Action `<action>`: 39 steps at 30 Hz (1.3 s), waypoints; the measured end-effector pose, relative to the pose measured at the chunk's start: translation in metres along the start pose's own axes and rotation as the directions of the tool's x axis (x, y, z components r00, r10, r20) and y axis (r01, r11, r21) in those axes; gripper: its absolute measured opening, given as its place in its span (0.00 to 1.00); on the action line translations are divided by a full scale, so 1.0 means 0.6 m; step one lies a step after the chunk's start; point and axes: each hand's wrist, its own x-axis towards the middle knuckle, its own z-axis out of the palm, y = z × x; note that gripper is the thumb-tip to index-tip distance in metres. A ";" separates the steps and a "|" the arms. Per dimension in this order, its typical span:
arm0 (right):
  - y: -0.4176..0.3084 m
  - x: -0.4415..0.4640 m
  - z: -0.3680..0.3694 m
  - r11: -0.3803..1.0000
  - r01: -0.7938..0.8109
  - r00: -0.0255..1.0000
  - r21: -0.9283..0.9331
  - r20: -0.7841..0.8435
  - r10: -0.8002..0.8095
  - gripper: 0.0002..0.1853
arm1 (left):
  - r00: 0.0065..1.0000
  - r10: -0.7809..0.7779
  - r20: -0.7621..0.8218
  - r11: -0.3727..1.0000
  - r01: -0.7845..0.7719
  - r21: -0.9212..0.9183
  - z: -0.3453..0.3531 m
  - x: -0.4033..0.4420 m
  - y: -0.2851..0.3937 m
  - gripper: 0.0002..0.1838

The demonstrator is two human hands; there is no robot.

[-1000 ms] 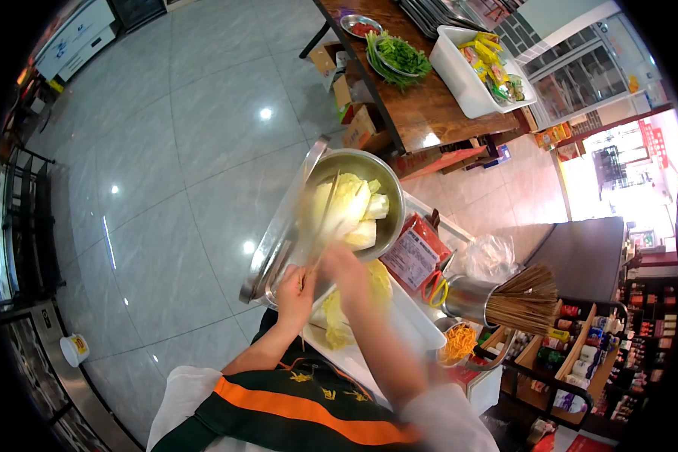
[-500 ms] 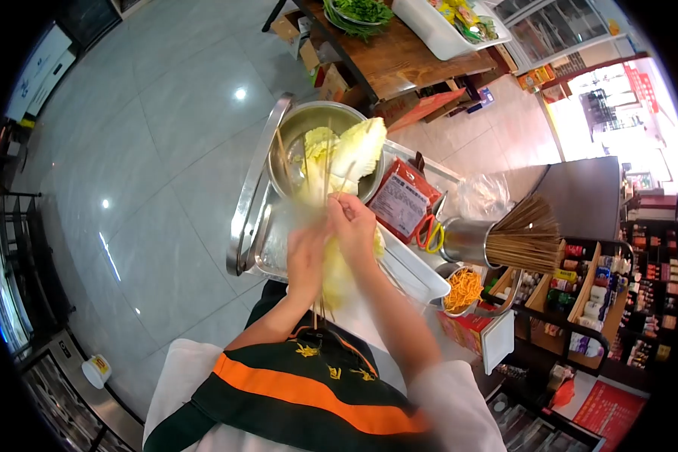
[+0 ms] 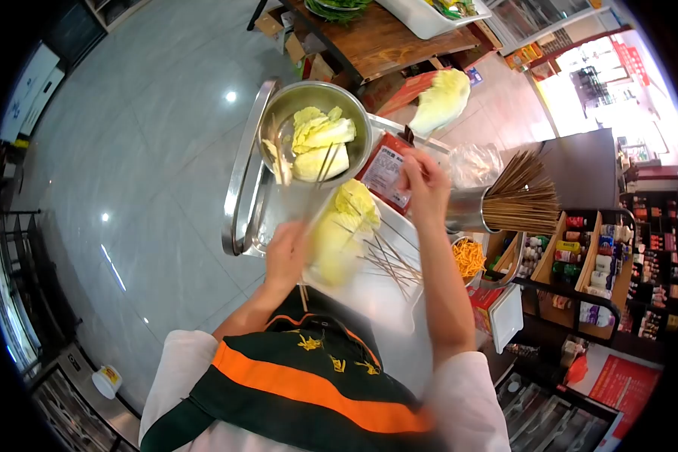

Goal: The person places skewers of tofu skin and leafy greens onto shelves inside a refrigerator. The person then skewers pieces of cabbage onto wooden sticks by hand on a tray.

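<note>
My left hand [image 3: 285, 252], smeared by motion, is closed around thin wooden skewers [image 3: 304, 296] whose ends stick out below it and reach up toward the bowl. My right hand [image 3: 427, 184] is pinched closed above a red packet [image 3: 388, 169] with a white label. Just past its fingertips a large pale cabbage leaf [image 3: 441, 104] hangs in the air beyond the tray's edge; a stick joining it to the fingers cannot be made out. More cabbage [image 3: 325, 139] sits in the steel bowl [image 3: 360, 113]. Another leaf [image 3: 346, 218] and several loose skewers [image 3: 392, 264] lie in the white tray [image 3: 384, 305].
A metal can of skewers [image 3: 467, 209] lies toward the right near a clear plastic bag [image 3: 474, 167]. Orange shreds [image 3: 468, 258] fill a small bowl. The cart's metal rail [image 3: 237, 181] runs along the left. A wooden table [image 3: 392, 49] stands ahead, with bottle shelves [image 3: 580, 271] at right.
My right hand has moved away from my left, to the right and forward, and the large cabbage leaf has gone with it. My left hand has shifted slightly left and nearer me.
</note>
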 end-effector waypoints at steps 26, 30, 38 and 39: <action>0.070 -0.261 -0.071 0.888 -0.442 0.755 0.123 0.586 0.294 0.08 | 0.976 0.196 -0.090 0.974 -0.205 -0.098 0.129 -0.252 0.117 0.09; 0.071 -0.250 -0.072 0.926 -0.374 0.793 0.048 0.535 0.293 0.04 | 0.978 0.209 -0.003 0.969 -0.208 -0.130 0.133 -0.259 0.123 0.09; 0.057 -0.148 -0.124 0.974 -0.223 0.904 0.035 0.381 0.193 0.02 | 0.968 0.016 -0.251 0.950 -0.093 -0.298 0.108 -0.285 0.089 0.08; 0.067 -0.140 -0.139 0.985 -0.173 0.910 0.016 0.385 0.154 0.02 | 0.956 -0.094 -0.278 0.892 -0.043 -0.450 0.094 -0.288 0.078 0.10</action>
